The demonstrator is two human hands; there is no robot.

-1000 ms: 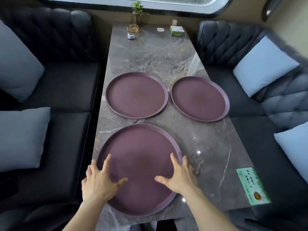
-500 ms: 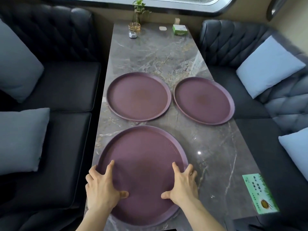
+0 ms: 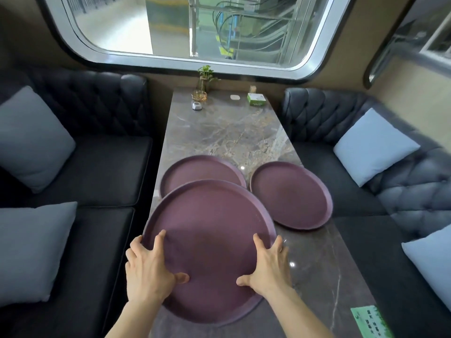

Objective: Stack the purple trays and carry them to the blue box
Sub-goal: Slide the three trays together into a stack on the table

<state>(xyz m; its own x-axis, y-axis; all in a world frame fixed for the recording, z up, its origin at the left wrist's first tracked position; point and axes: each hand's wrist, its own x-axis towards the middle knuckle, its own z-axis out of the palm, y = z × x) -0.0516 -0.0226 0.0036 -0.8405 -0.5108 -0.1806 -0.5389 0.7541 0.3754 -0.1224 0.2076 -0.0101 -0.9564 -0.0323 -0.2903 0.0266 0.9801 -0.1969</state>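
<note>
Three round purple trays are on the grey marble table (image 3: pixel 227 132). The near purple tray (image 3: pixel 210 230) is lifted off the table, and its far edge overlaps the far left purple tray (image 3: pixel 195 170). My left hand (image 3: pixel 148 269) grips its left rim, thumb on top. My right hand (image 3: pixel 268 267) grips its right rim the same way. The far right purple tray (image 3: pixel 292 193) lies flat, reaching the table's right edge. No blue box is in view.
Dark tufted sofas (image 3: pixel 92 172) with light cushions (image 3: pixel 373 145) flank the table on both sides. At the far end stand a small plant vase (image 3: pixel 203 86), a green box (image 3: pixel 255 99) and a small white object (image 3: pixel 196 106). A green sticker (image 3: pixel 368 320) is at the near right corner.
Both hands closed on the near tray's rims and raised it forward over the far left tray. My head tilted up, bringing the window into view.
</note>
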